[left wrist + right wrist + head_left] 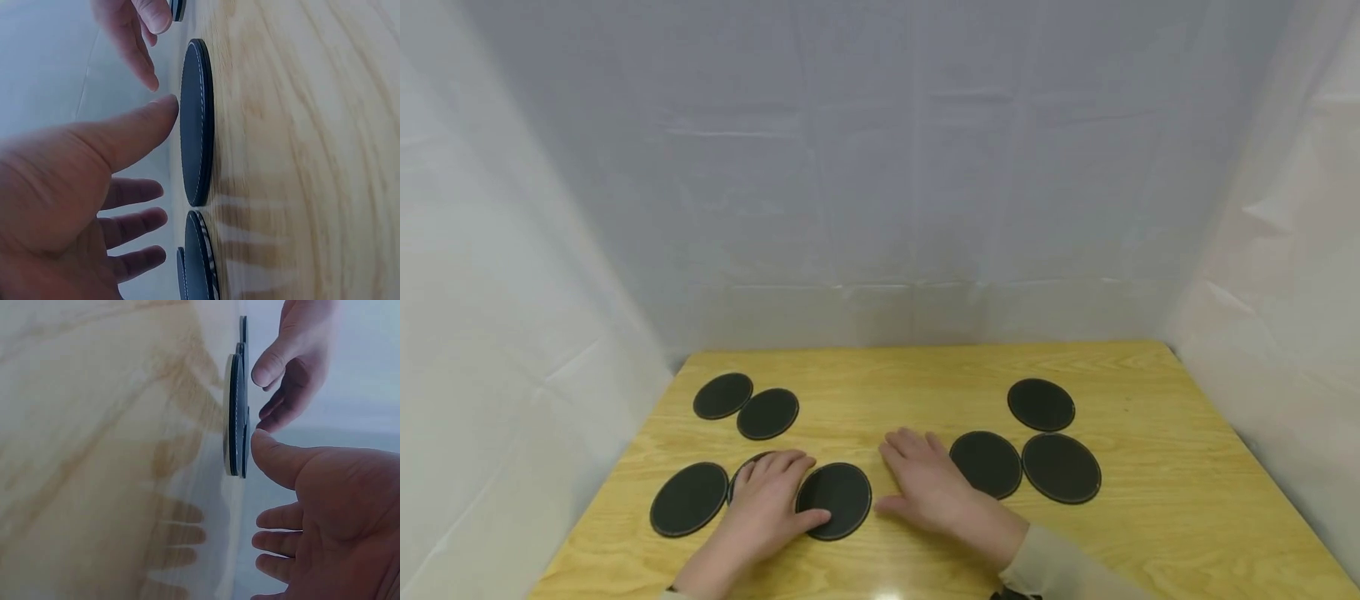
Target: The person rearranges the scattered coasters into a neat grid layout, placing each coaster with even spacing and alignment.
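My left hand (763,508) hovers with loosely spread fingers over the left side of the table. Its thumb reaches over a round black coaster (846,496) with a stitched rim; in the left wrist view the thumb tip is right at the face of that coaster (195,125). Another black coaster (740,477) lies partly hidden behind the left fingers. To the right, my right hand (925,483) is held palm down, fingers extended, holding nothing. It is between the thumbed coaster and a black coaster (988,462) whose lower edge its wrist overlaps.
Beside the left hand lies a black coaster (688,500). Two more, a far-left coaster (723,396) and its neighbour (767,414), lie behind. At right are a back coaster (1041,405) and a front coaster (1062,468). White sheeting (910,208) surrounds the wooden table (1187,500).
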`<state>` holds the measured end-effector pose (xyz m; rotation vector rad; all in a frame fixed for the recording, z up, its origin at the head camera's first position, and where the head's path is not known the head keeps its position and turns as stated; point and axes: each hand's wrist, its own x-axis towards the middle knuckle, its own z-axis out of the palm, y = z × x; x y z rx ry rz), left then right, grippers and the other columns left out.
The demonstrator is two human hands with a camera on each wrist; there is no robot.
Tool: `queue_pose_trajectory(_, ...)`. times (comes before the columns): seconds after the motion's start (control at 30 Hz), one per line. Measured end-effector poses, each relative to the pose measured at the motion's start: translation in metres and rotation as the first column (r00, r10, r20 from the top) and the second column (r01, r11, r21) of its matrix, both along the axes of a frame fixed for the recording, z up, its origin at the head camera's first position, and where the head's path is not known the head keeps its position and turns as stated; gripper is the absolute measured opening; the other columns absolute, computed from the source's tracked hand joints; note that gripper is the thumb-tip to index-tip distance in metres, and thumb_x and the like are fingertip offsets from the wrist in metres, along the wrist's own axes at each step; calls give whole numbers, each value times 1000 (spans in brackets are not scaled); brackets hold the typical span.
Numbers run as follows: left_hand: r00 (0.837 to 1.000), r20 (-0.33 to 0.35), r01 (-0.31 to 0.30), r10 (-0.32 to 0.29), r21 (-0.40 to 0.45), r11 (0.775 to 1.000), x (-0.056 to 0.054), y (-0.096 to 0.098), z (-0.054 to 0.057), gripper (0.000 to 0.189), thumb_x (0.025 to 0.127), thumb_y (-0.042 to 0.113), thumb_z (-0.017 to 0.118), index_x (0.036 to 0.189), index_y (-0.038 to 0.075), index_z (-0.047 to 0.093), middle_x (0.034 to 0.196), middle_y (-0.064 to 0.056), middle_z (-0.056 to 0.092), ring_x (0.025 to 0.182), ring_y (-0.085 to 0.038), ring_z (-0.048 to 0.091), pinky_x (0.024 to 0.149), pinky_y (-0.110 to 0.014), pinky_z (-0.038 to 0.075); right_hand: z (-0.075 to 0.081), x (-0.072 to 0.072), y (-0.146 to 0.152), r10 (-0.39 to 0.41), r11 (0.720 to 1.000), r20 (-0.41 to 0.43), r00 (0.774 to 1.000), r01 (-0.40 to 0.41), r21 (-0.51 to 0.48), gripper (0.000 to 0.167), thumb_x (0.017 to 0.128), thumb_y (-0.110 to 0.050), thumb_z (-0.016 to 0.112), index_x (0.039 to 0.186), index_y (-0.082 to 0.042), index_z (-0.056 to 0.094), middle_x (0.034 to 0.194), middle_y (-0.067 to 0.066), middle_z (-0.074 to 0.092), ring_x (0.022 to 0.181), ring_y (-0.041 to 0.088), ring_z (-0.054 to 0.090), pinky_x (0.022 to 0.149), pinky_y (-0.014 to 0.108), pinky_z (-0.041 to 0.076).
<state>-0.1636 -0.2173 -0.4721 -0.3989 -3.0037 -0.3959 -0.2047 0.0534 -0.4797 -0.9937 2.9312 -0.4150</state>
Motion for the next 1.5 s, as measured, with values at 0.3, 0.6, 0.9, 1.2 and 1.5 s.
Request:
queue_pose_trajectory(0.3, 1000, 26, 11, -11, 5, 1000, 0, -5, -1, 80, 79, 55, 98, 139, 10, 73, 151, -17, 61, 145, -44, 50, 113, -81, 32, -2, 6, -9, 23, 1000, 39, 999, -23, 13, 86, 99, -58, 79, 161, -4, 55, 168, 16, 48, 159, 36, 39, 126, 64, 30)
queue_pose_trajectory(0.6, 997, 70, 17, -17, 4, 1000, -2, -9, -7, 80, 77, 56, 99, 139, 11, 74, 154, -20, 58, 148, -48, 46, 115, -82, 29, -5, 6, -17, 41, 999, 39, 998, -42, 26, 87, 97, -61, 80, 159, -5, 57, 167, 14, 50, 159, 35, 40, 128, 60, 30)
queue_pose_trajectory(0.9, 998, 61, 15, -17, 33, 999, -6, -6, -11, 79, 78, 55, 99, 138, 10, 74, 155, -22, 57, 150, -50, 44, 116, -82, 28, -4, 6, -20, 41, 998, 70, 997, -44, 41, 83, 96, -61, 81, 156, -8, 60, 168, 14, 48, 160, 35, 39, 129, 58, 29)
queue_pose_trajectory(1.2, 997, 76, 17, -20, 48, 999, -16, 5, -10, 78, 82, 54, 97, 140, 9, 73, 158, -23, 54, 152, -50, 41, 117, -81, 26, -3, 0, -13, 27, 998, 29, 999, -29, 62, 77, 99, -55, 81, 155, -6, 61, 163, 13, 53, 155, 32, 45, 125, 58, 35)
queue_pose_trajectory(1.5, 998, 55, 29, -32, 70, 997, -34, 16, -11, 78, 81, 50, 98, 140, 5, 72, 160, -27, 51, 152, -50, 41, 117, -80, 28, 0, -12, -8, -14, 997, 31, 999, 11, 74, 73, 101, -50, 81, 154, -3, 61, 160, 16, 55, 152, 33, 48, 124, 54, 38)
